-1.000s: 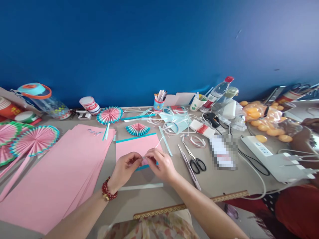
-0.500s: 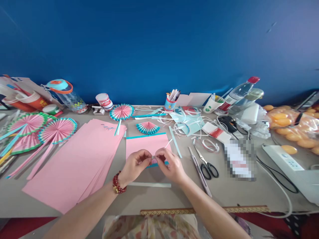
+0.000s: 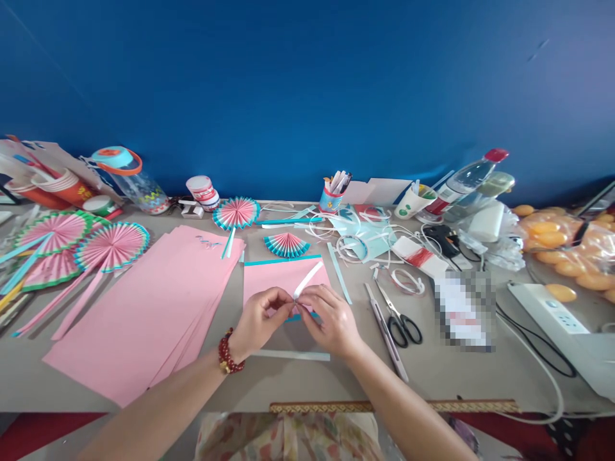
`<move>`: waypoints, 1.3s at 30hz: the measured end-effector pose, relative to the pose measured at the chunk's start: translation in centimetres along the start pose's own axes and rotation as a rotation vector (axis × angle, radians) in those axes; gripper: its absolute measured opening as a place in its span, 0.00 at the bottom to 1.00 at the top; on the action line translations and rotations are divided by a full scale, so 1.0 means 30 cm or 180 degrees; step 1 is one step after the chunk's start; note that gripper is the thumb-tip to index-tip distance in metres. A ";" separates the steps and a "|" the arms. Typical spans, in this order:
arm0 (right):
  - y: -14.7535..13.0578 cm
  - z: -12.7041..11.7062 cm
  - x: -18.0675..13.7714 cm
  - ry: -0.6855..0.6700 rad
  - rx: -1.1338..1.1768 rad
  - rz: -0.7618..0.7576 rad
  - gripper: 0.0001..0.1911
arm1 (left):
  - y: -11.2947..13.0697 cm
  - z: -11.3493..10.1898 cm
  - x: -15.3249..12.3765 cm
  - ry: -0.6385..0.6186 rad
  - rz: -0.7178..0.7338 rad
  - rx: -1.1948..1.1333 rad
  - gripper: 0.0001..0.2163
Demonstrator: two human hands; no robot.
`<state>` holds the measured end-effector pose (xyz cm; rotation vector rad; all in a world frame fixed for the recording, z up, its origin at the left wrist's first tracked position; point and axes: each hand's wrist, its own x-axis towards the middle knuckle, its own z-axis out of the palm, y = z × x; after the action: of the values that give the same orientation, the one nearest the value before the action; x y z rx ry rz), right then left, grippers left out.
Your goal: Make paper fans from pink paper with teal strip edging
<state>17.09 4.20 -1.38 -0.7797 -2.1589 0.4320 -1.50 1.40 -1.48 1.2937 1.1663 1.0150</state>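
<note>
A narrow white strip [image 3: 308,280] is pinched between the fingertips of both hands, its long end slanting up to the right. My left hand [image 3: 266,320], with a red bead bracelet at the wrist, closes thumb and forefinger on the strip's lower end. My right hand [image 3: 331,320] pinches it from the other side, fingertips meeting those of the left. Beneath the hands lies a pink sheet [image 3: 269,275] with blue-green bands on its edges. Just beyond it sits a folded pleated paper fan [image 3: 287,246]. A pale strip [image 3: 293,355] lies nearer me.
Pink sheets [image 3: 144,314] are stacked at left, beside finished round fans [image 3: 113,246]. Scissors [image 3: 403,323] and a utility knife [image 3: 387,336] lie at right. A pen cup [image 3: 331,200], a bottle [image 3: 464,182] and a power strip [image 3: 552,310] stand farther off.
The white strip has turned so its flat, wider face shows above the fingers. My right-hand fingers have shifted slightly and straightened over it. The view has moved a little.
</note>
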 end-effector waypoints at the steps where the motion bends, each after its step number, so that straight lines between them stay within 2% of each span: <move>1: 0.001 0.000 -0.001 -0.0015 -0.0019 0.0001 0.08 | 0.002 0.001 -0.001 0.0007 0.0022 0.0072 0.09; 12: 0.001 -0.001 -0.003 -0.0021 -0.0042 0.0079 0.07 | 0.010 -0.001 -0.004 0.0007 0.0114 0.0342 0.07; 17: 0.006 0.002 -0.004 0.0026 0.0117 0.0153 0.06 | 0.023 0.000 -0.006 -0.0013 0.0282 0.0666 0.05; 30: 0.014 0.003 0.005 0.0014 0.0443 0.0294 0.07 | 0.029 0.003 -0.008 -0.0063 0.0395 0.0802 0.05; 39: 0.011 0.001 -0.002 -0.0076 0.0008 0.0218 0.06 | 0.020 0.002 -0.002 -0.0088 0.0266 0.0562 0.06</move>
<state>17.23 4.42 -1.61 -0.8531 -2.1581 0.4812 -1.40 1.35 -0.88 1.5019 1.2107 0.9681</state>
